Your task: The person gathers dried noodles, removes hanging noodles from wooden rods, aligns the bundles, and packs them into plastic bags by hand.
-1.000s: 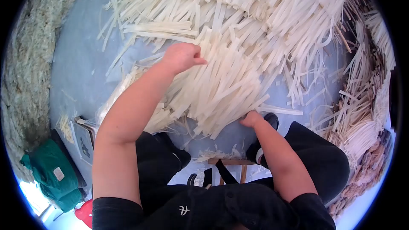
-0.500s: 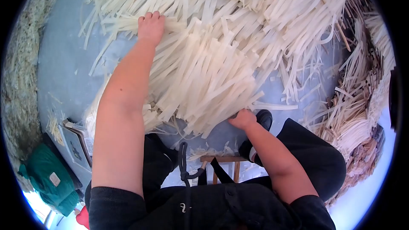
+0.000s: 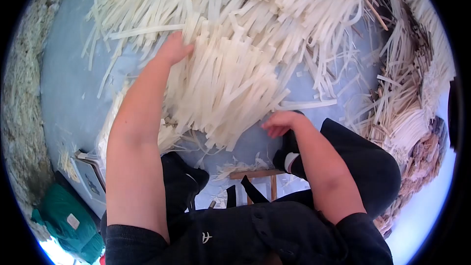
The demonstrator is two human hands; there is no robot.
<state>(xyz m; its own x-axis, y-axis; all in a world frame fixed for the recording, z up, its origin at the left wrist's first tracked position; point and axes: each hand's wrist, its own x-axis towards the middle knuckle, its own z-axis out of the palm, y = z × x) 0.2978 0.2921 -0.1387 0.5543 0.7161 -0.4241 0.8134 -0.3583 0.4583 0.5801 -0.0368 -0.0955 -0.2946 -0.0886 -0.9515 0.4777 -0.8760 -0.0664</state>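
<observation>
A thick layered pile of long, flat, pale cream strips spreads over the grey floor sheet. My left hand is at the pile's upper left, its thumb pointing right, away from the fingers. One single pale strip lies across at its fingertips, which are partly hidden. Close to the lower right end of the pile, my right hand hangs with loosely bent fingers apart and holds nothing. Just beyond it, another loose strip sticks out to the right.
Bundles of strips and darker stalks are heaped along the right. A green cloth item and a flat framed panel are at the lower left. A wooden stool stands between my legs. Rough textured material borders the left.
My left hand has drawn down slightly and turned, coming off the bunch of strips beneath it. My right hand has lifted from the pile's lower edge, its fingers loosening.
</observation>
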